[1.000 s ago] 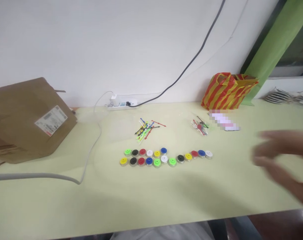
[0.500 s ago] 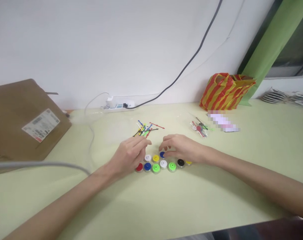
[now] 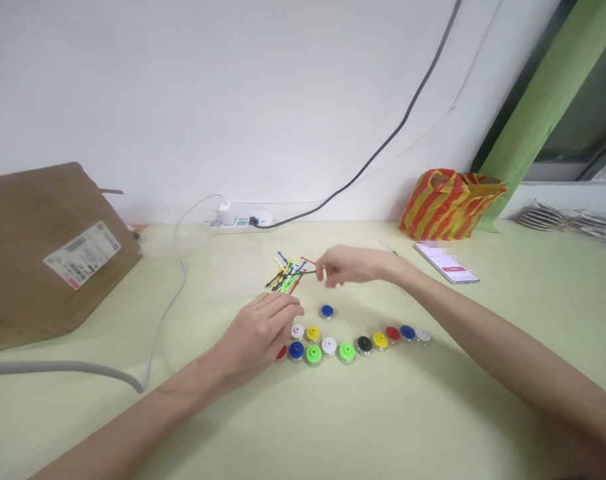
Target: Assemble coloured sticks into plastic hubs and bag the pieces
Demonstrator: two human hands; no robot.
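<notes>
My left hand (image 3: 265, 333) rests at the left end of a row of round spinner bases, its fingers bent together; what they hold, if anything, is hidden. Beside its fingertips are a white base (image 3: 297, 331) and a red base (image 3: 281, 353), partly covered. My right hand (image 3: 343, 265) hovers over the table, fingers curved and apart, its fingertips by the tip of a black arrow (image 3: 307, 273) at the edge of a pile of coloured plastic arrows (image 3: 285, 275). Below it a blue base (image 3: 327, 311) stands apart. Green bases (image 3: 347, 353) and other colours continue the row rightward.
A cardboard box (image 3: 47, 253) stands at the left, with a grey cable (image 3: 83, 369) before it. A power strip (image 3: 240, 220) lies by the wall. A striped bag (image 3: 450, 205) and a phone (image 3: 447, 263) are at the back right.
My right hand has let go of the blue base and moved up and away to the arrow pile. The right end of the row now shows. My left hand stays beside the row.
</notes>
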